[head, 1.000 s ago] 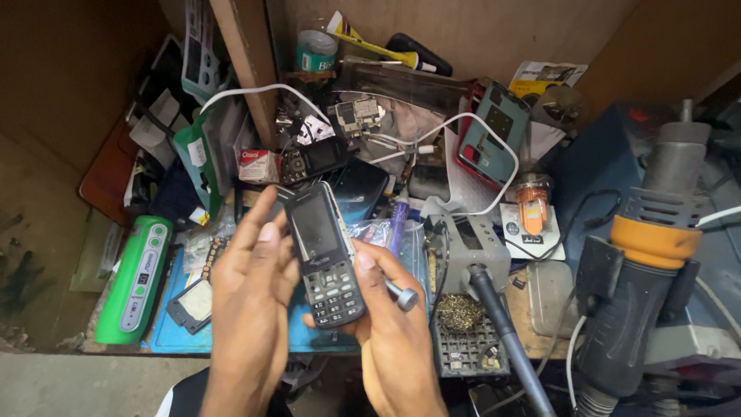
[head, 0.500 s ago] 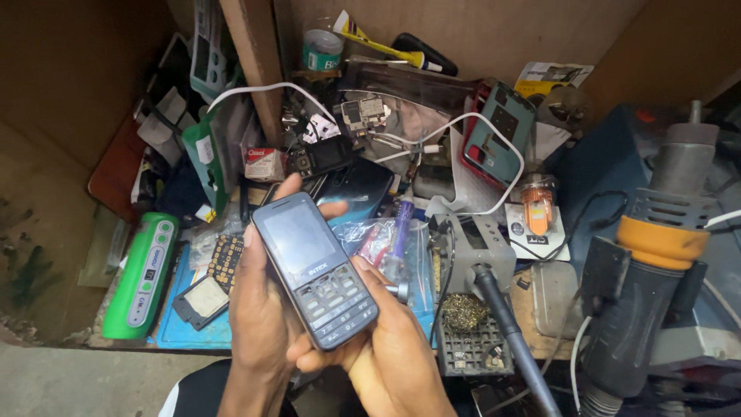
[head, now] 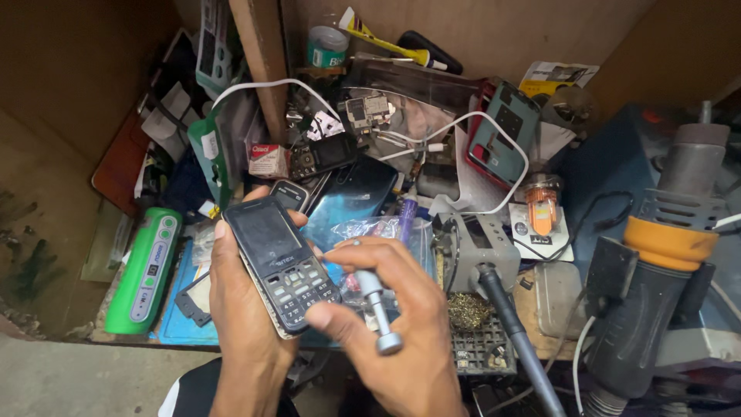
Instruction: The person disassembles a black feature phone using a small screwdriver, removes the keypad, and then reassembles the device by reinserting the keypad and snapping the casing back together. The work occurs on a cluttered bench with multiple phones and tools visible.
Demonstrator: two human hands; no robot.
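Note:
My left hand (head: 241, 324) grips a black keypad phone (head: 279, 262), screen up and dark, tilted with its top toward the upper left. My right hand (head: 405, 332) is closed around a small silver screwdriver (head: 374, 301), its round cap pointing down toward me and its tip near my index finger. The right thumb touches the lower right corner of the phone's keypad. Both hands hover over the front of a cluttered repair bench.
A green oblong device (head: 144, 270) lies at the left on a blue mat (head: 181, 324). A soldering iron (head: 509, 316) rests in its grey stand beside a hot air gun (head: 656, 262). Phones, boards, white cables and a glue tube crowd the back.
The phone has tilted and dropped lower in my left hand. My right hand came out from behind the phone and now holds the screwdriver in front, thumb on the keypad.

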